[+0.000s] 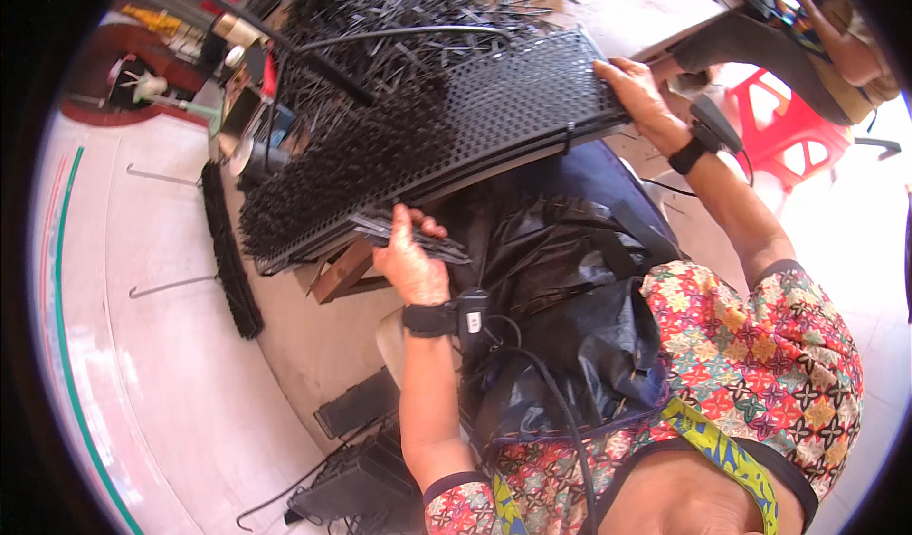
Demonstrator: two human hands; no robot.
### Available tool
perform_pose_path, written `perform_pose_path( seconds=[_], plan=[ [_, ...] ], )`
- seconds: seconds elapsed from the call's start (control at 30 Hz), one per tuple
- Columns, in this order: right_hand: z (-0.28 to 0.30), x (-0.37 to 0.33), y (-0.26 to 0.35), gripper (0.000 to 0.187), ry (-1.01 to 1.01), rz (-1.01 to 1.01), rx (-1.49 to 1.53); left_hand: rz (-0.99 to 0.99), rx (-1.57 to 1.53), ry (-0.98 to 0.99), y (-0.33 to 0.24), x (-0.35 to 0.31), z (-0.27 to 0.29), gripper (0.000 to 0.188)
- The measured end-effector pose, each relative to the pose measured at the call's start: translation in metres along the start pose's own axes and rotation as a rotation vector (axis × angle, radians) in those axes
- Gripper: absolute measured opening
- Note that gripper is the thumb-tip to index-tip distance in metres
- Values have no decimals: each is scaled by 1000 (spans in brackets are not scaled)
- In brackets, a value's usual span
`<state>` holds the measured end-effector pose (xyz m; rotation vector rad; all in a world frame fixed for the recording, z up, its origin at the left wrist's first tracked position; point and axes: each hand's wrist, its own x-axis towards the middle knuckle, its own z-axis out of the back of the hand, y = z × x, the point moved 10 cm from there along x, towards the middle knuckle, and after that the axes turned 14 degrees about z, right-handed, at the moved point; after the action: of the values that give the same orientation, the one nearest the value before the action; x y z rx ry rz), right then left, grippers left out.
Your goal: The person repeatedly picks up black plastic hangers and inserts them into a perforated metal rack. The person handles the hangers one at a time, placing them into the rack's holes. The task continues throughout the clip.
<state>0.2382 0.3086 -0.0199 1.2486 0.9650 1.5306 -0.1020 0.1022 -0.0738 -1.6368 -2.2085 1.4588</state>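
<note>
A long black perforated board (532, 84) lies slantwise in front of me. Black bristle-like tufts (351, 160) fill its left part, while rows of bare holes show on the right. My right hand (641, 103) is closed around the board's right end, thumb on top. Below the front edge, my left hand (413, 261) holds a small bundle of thin black strips (442, 246), its thumb pointing up toward the board. Both wrists wear black straps with small devices. Black sheeting (560, 288) covers my lap under the board.
A big heap of loose black strips (399, 3) lies behind the board. A wooden support (342, 271) shows beneath it. A long black brush (226, 250) leans at the left wall. To the right are a red stool (793, 136) and another person (836, 46).
</note>
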Motion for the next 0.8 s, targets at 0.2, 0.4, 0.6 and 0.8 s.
perform_pose_path(
  seconds=[0.2,0.4,0.6,0.8],
  plan=[
    [-13,-45,3,29,-69,-29,159,-46,45,-12,-9,13,13,14],
    [-14,-59,-3,31,-113,-27,203,-17,99,34,-12,9,7,14],
    [-2,-46,72,37,-78,565,-738,97,17,102,7,-30,-12,15],
    [-54,-105,114,37,246,445,72,258,-39,366,24,-50,-81,12]
  ],
)
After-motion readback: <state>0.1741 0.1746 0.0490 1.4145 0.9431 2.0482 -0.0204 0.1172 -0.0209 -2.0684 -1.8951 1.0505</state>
